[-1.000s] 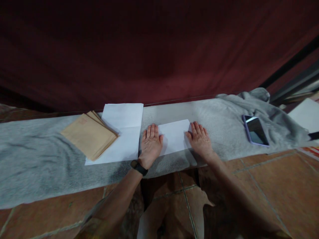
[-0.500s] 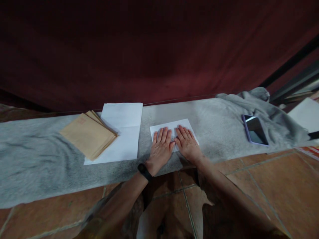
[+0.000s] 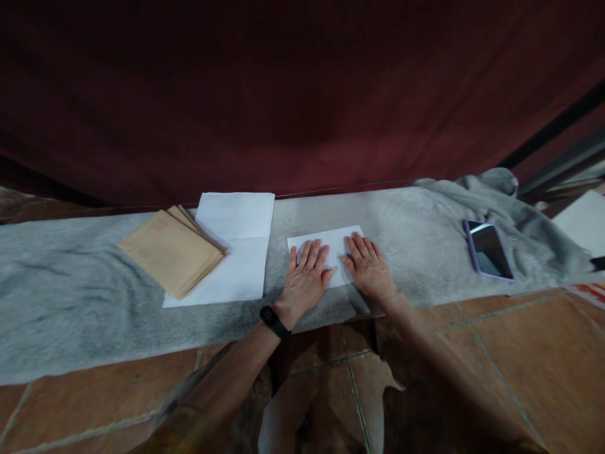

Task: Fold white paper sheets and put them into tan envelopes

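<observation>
A folded white sheet of paper (image 3: 331, 241) lies on the grey cloth (image 3: 75, 296) that covers the low surface in front of me. My left hand (image 3: 306, 280), a black band on its wrist, lies flat on the sheet's left half with fingers stretched out. My right hand (image 3: 370, 271) lies flat on the right half, fingers spread. Both palms press down and neither hand holds anything.
To the left lies a larger white sheet stack (image 3: 234, 249) with a pile of brown envelopes (image 3: 170, 255) partly on it. A phone in a purple case (image 3: 489, 251) rests on bunched cloth at the right. A dark red curtain (image 3: 302, 94) hangs behind. Tiled floor (image 3: 496, 353) lies below.
My hands moved from the sheet's outer edges in to its middle, then drew slightly apart again. The sheet stays where it was.
</observation>
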Tool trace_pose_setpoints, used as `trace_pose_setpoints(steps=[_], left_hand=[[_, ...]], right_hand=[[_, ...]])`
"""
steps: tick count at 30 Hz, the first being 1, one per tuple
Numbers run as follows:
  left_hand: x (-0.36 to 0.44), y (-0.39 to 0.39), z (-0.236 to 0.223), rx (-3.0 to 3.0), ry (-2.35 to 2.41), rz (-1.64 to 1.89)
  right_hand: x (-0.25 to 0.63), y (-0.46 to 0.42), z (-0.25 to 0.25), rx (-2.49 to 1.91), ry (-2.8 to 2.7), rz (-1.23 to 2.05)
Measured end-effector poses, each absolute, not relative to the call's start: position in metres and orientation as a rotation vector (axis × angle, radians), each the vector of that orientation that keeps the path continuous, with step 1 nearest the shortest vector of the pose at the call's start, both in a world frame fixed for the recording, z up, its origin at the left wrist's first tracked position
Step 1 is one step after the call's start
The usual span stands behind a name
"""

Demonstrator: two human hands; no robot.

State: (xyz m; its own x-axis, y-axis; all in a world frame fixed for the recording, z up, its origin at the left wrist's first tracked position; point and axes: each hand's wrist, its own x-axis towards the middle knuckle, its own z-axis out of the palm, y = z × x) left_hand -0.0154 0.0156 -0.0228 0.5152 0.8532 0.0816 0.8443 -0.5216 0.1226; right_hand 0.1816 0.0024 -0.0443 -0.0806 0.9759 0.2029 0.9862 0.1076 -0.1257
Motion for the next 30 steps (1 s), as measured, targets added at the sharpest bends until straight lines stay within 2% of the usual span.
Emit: trace_pose_setpoints(steps=[13,21,30], left_hand=[[-0.015,0.015,-0.022,2.670,1.511,0.221],[-0.027,0.040,-0.017,2.498,1.778,0.169],[-0.030,0.061,-0.008,2.487,1.858,0.206]], right_hand=[[0.195,0.003,-0.040,-2.049,-2.107,-0.085],[0.193,0.002,-0.041,-2.059,-2.095,-0.102],[0.191,0.002,-0.043,-2.050,-2.092,-0.115]])
